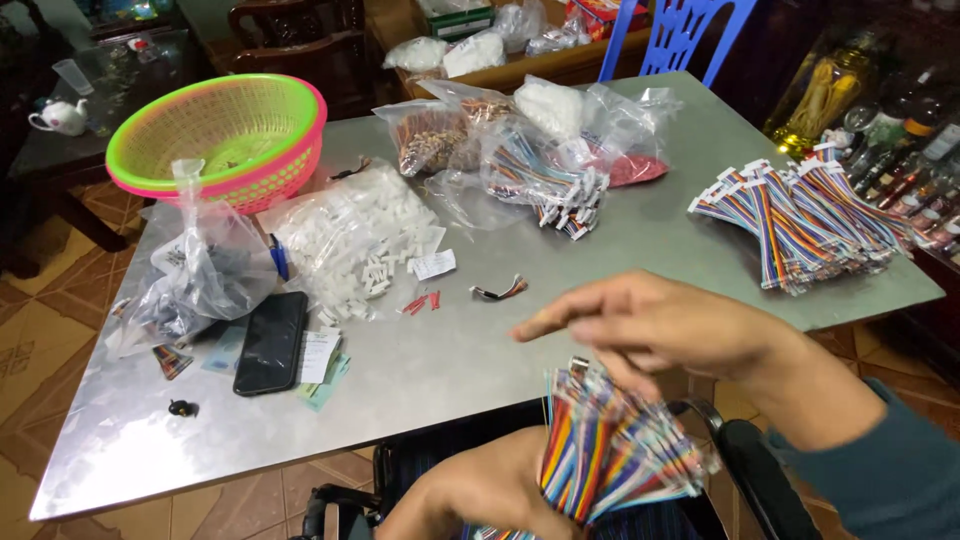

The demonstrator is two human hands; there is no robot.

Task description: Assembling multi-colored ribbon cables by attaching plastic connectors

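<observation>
Metal table [480, 360]; rainbow wire bundle [610, 455] upright, fanned rightward.

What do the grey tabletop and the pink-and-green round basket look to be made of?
The grey tabletop looks like brushed sheet metal, perhaps stainless steel: dull sheen, soft reflections. The pink-and-green round basket looks like moulded plastic: bright glossy colour, regular lattice holes.

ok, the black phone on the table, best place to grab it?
Judging from the head view, grip the black phone across its two long edges near the middle, coming from above. It lies flat and is narrow that way; papers sit by its right edge.
</observation>
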